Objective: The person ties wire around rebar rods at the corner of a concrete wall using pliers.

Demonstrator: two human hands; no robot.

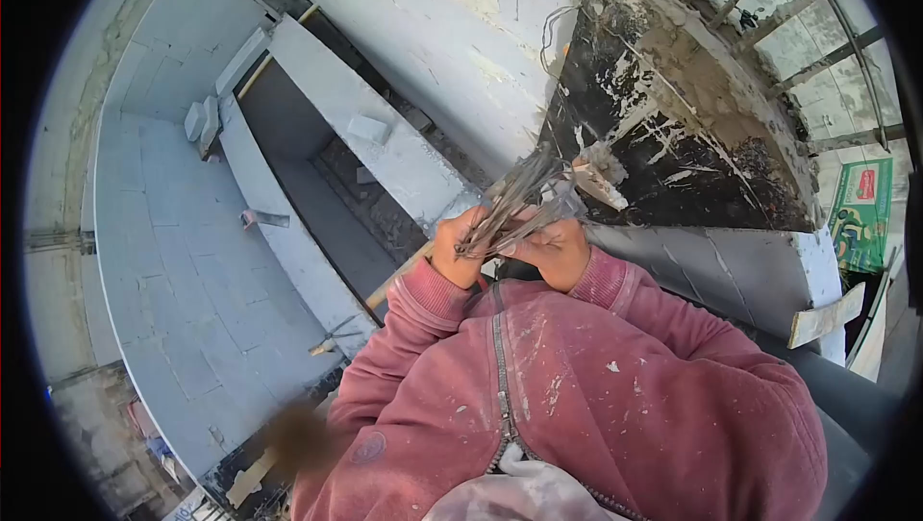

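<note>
In front of my chest, both hands hold a loose bundle of thin grey-brown strands (519, 196), which look like wire or dry fibres. My left hand (456, 244) is closed around the lower left side of the bundle. My right hand (556, 254) grips it from the right, its thumb pressed toward the lower ends. Something pale and translucent, perhaps plastic film, shows just above the right fingers. Beyond that hand, a pale broken chunk (601, 185) lies on a dark, mortar-smeared board (663, 165).
To the left, a white block wall (178, 252) borders a recess with a rubble-strewn floor. A white ledge (332, 88) carries a small block (369, 130). A trowel-like tool (267, 220) rests on the wall edge. Metal bars (808, 2) and a green printed sack (862, 213) are at right.
</note>
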